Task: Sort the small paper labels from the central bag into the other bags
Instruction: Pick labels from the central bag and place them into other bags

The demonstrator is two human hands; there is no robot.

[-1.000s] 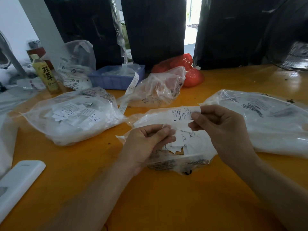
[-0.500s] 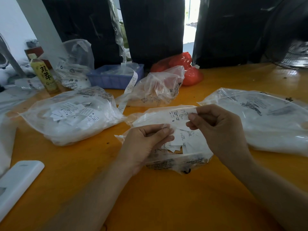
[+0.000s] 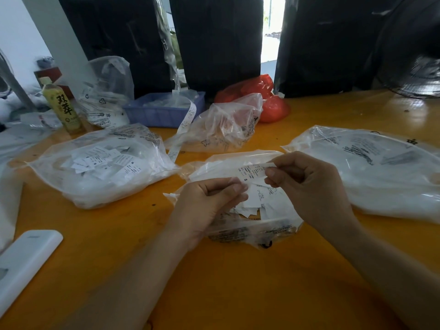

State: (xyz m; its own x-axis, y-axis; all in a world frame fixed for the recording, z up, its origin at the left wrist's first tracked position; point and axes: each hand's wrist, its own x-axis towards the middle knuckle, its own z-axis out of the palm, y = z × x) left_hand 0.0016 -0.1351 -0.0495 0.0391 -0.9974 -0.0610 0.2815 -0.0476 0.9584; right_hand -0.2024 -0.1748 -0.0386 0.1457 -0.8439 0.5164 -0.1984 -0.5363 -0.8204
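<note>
A clear central bag (image 3: 247, 231) lies on the orange table, with several small white paper labels (image 3: 256, 201) piled in it. Over it, my right hand (image 3: 307, 186) pinches one label (image 3: 252, 172) printed with an "S" at its right end. My left hand (image 3: 209, 203) pinches the same label's lower left edge between thumb and fingers. A clear bag (image 3: 100, 167) to the left holds several labels marked "M". Another large clear bag (image 3: 371, 163) lies to the right, its contents white and indistinct. A crumpled clear bag (image 3: 223, 125) sits behind the central one.
A white flat device (image 3: 26, 260) lies at the front left. At the back stand a yellow bottle (image 3: 63, 108), a blue tray (image 3: 164, 110) with a label strip trailing out, red plastic bags (image 3: 262, 91), black bags and a fan (image 3: 419, 75) at far right.
My right hand has drawn the "S" label slightly left and down toward my left hand. The bags have not moved.
</note>
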